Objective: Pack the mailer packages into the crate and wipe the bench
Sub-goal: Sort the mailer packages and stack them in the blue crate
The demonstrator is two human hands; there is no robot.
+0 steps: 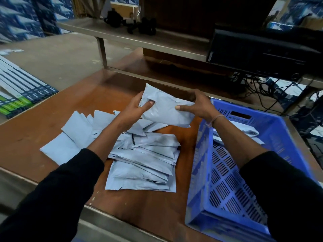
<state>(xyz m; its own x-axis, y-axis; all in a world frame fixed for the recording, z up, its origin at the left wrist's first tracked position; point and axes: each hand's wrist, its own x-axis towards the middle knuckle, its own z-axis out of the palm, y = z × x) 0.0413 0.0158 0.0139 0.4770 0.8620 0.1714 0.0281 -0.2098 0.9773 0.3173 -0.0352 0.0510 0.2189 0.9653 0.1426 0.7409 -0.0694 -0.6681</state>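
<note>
A pale grey mailer package (164, 107) is held above the bench between both hands. My left hand (135, 110) grips its left end, thumb on top. My right hand (198, 106) grips its right end. Below them a loose pile of several grey mailers (139, 154) lies spread on the brown bench (43, 130). A blue perforated plastic crate (232, 180) stands at the right on the bench, with a few mailers (244, 131) lying at its far end. The held mailer hangs just left of the crate's far left corner.
A raised metal shelf (157, 39) runs along the back of the bench, carrying a black computer case (262, 51) and dark objects (141, 27). Cables (258, 88) hang behind at the right. Stacked flat boxes (19, 89) lie on the floor at the left.
</note>
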